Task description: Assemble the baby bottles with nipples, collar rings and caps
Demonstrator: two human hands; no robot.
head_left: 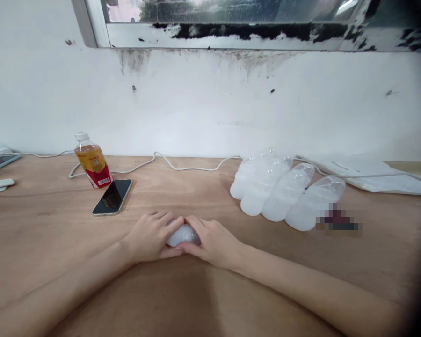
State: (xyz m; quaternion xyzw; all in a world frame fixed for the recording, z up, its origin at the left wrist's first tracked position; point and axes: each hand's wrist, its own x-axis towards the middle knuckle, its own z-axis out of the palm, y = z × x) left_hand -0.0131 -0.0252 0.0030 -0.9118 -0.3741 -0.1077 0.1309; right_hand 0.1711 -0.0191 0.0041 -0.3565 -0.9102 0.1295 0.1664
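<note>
Low in the middle of the head view, my left hand (153, 236) and my right hand (213, 239) close round one plastic capsule (183, 235) from both sides. Its visible part is milky white on the left and looks clearer towards the right; fingers cover both ends. Thumbs press on the near side and fingertips reach over the far side, nearly meeting. To the right, several similar oval capsules (279, 201) lie close together in a cluster, each with a frosted white half and a clear half.
A drink bottle (95, 164) stands left at the back, with a phone (112, 196) lying before it. A white cable (196, 169) runs along the wall. White plastic sheeting (368, 173) lies back right; a pixelated patch hides something beside the capsules. The wooden table (56, 234) meets the wall.
</note>
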